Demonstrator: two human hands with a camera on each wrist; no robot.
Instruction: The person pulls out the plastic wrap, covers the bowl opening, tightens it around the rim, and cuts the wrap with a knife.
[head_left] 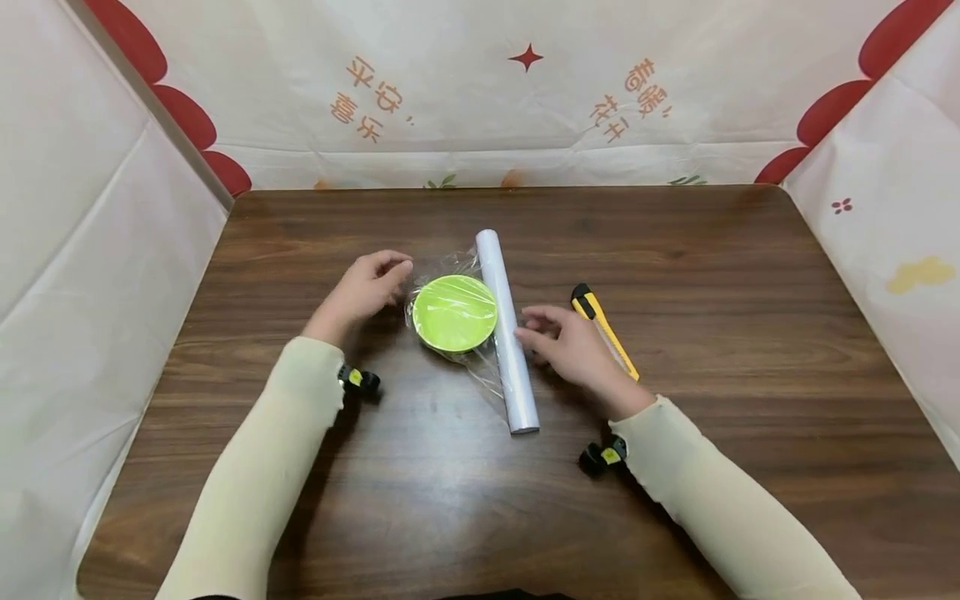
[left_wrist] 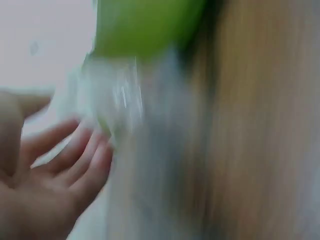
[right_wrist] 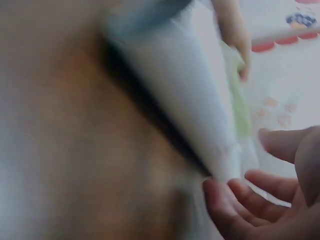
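Note:
A lime-green bowl (head_left: 454, 313) sits mid-table with clear plastic wrap (head_left: 483, 371) over its top and crumpled around its sides. Close along its right side lies a long roll of cling film (head_left: 507, 333), the sheet running from it to the bowl. My left hand (head_left: 372, 285) is just left of the bowl, fingers loosely bent, near the film's edge; the left wrist view is blurred. To the right of the roll, my right hand (head_left: 564, 340) has its fingers relaxed and apart. In the right wrist view, its fingertips (right_wrist: 216, 192) are close to the roll (right_wrist: 175, 75); contact is unclear.
A yellow and black utility knife (head_left: 606, 332) lies on the brown wooden table (head_left: 750, 333), just beyond and to the right of my right hand. White printed cloth (head_left: 480, 100) hangs behind the table and at both sides.

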